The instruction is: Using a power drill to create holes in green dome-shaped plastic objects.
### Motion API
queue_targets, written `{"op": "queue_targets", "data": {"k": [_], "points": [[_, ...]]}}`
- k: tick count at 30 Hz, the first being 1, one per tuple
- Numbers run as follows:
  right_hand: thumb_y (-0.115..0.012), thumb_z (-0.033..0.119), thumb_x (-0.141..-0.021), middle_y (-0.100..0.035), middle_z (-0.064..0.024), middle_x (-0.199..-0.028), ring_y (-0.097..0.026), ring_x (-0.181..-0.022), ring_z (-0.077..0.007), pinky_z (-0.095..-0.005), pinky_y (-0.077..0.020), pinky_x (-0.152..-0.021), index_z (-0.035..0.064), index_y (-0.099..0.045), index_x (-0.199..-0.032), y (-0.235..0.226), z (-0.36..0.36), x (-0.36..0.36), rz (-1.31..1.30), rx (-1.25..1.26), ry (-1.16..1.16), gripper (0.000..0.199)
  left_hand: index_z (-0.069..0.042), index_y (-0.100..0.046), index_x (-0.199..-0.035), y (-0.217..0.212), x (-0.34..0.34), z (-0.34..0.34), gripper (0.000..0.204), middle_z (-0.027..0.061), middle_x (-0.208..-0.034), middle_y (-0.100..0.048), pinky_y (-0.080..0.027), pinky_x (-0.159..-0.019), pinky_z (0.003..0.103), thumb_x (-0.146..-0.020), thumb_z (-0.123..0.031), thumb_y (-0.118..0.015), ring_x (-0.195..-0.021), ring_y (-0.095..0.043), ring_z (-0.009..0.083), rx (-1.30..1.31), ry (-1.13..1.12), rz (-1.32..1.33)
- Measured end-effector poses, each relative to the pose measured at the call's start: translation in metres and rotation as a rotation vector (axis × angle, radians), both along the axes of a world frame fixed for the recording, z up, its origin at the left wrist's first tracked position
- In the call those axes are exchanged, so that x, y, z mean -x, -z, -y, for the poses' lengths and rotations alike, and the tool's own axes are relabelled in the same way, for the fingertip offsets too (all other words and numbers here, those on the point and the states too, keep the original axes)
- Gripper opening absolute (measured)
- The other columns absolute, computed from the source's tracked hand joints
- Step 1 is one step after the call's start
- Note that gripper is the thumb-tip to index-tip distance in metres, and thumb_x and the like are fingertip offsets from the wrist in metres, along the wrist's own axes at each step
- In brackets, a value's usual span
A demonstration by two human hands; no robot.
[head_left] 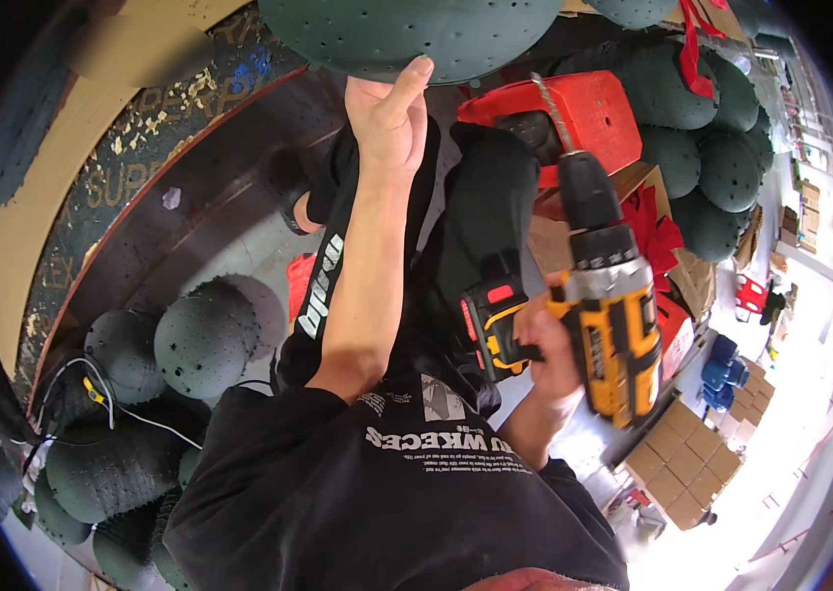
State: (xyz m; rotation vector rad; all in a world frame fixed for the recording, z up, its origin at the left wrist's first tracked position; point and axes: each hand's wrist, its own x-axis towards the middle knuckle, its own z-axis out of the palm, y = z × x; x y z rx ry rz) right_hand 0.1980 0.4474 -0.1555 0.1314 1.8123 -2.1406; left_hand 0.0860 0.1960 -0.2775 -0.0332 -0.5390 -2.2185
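Note:
My left hand [392, 116] reaches up and forward, its fingertips touching the lower rim of a large dark green perforated dome [416, 34] at the top of the view. My right hand [546, 345] grips the handle of a yellow and black cordless drill [608, 295], whose bit [551, 110] points up toward a red plastic stool [574, 113]. The drill is held apart from the dome. My black trousers and black shirt fill the lower middle.
Several dark green perforated domes [195, 340] are stacked at the lower left, and more of these domes [707, 148] are piled at the upper right. A curved brown board [32, 227] runs along the left. Cardboard boxes [687, 463] lie at the lower right beside blue stools [722, 369].

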Motion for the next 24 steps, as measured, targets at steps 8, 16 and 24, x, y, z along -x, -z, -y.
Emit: {"op": "queue_targets", "data": {"k": [8, 16, 24], "points": [[-0.053, 0.016, -0.091, -0.04, -0.0011, -0.067, -0.039, -0.058, -0.0114, -0.0274, -0.0339, -0.057, 0.0021, -0.048, -0.118, 0.068, -0.039, 0.099, 0.23, 0.5, -0.14, 0.031, -0.005, -0.053, -0.12, 0.032, -0.031, -0.01, 0.047, 0.0138, -0.121, -0.06, -0.049, -0.097, 0.039, -0.077, 0.007, -0.069, -0.114, -0.06, 0.0225, 0.551, 0.125, 0.78], [-0.057, 0.019, -0.089, -0.036, 0.0007, -0.066, -0.036, -0.058, -0.0101, -0.0267, -0.0331, -0.056, 0.0006, -0.051, -0.116, 0.131, -0.074, 0.152, 0.371, 0.736, -0.169, 0.033, 0.001, -0.068, -0.111, 0.03, -0.09, 0.024, 0.024, 0.0079, -0.102, -0.072, -0.047, -0.09, 0.03, -0.101, -0.013, -0.051, -0.1, -0.064, 0.0165, 1.106, 0.304, 1.179], [-0.06, 0.022, -0.092, -0.039, 0.003, -0.068, -0.038, -0.056, -0.0074, -0.0254, -0.0346, -0.055, 0.0007, -0.045, -0.125, 0.15, -0.092, 0.154, 0.358, 1.143, -0.253, 0.042, -0.002, -0.072, -0.106, -0.145, -0.076, 0.047, 0.017, 0.0013, -0.1, -0.072, -0.048, -0.086, 0.024, -0.096, -0.014, -0.065, -0.092, -0.062, 0.0079, 1.285, 0.158, 1.015]]}}
